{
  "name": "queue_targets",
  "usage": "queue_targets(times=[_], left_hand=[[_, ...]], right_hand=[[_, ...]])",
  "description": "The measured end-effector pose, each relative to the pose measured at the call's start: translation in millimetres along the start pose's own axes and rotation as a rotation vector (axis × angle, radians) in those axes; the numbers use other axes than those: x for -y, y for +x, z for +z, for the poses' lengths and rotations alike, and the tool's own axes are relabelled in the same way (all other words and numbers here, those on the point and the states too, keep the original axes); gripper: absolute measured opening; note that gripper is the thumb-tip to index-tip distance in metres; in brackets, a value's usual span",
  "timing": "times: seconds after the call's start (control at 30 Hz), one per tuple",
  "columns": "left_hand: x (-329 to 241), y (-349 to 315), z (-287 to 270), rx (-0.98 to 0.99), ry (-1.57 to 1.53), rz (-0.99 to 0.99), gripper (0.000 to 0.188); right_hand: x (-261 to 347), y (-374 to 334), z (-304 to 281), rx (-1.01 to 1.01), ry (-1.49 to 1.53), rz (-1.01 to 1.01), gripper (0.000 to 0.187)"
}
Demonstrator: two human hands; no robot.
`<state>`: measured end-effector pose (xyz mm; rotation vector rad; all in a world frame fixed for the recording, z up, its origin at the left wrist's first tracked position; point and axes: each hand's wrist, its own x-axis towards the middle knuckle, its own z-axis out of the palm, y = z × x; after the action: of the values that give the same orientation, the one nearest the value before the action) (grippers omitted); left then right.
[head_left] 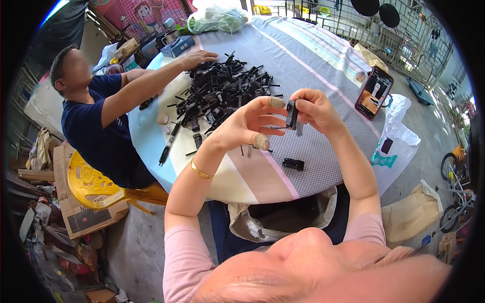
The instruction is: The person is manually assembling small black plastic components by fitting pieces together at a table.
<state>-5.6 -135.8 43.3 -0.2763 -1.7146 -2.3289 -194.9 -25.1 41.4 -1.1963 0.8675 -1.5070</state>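
Over the near side of the table, my right hand point(317, 112) pinches a small black plastic part point(291, 115) between thumb and fingers. My left hand point(252, 122) is just left of that part, its thumb and index finger spread apart. Light woven covers wrap the left thumb and index fingertip. The left fingertips come close to the black part; whether they touch it I cannot tell. Below the hands, another black part point(293, 164) lies near the table's edge. A large pile of black plastic parts point(230, 88) spreads beyond my left hand.
A co-worker in a dark blue shirt point(101, 118) reaches across the pile from the left. A pen-like tool point(169, 144) and tape roll point(162, 118) lie on the cloth-covered table point(318, 65). A phone point(374, 93) stands at right, near a white plastic bag point(396, 146). An open sack point(257, 227) hangs below the edge.
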Motion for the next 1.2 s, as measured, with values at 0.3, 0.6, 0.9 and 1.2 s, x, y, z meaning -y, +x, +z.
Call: queue_targets(times=[0.3, 0.6, 0.9, 1.2], left_hand=[[23.6, 7.7, 11.1, -0.221, -0.003, -0.009, 0.022], [21.2, 6.0, 11.0, -0.275, -0.013, -0.081, 0.013], [19.9, 8.2, 8.7, -0.556, 0.321, 0.104, 0.015], [27.7, 10.3, 12.9, -0.617, 0.512, 0.179, 0.024]], right_hand=[[-6.7, 2.9, -3.1, 0.082, -0.29, -0.129, 0.018], [-4.8, 2.6, -2.2, 0.099, -0.318, -0.083, 0.017], [-12.6, 3.2, 12.4, -0.067, -0.62, -0.259, 0.018], [-14.4, 4.0, 18.8, -0.081, -0.78, -0.319, 0.016]])
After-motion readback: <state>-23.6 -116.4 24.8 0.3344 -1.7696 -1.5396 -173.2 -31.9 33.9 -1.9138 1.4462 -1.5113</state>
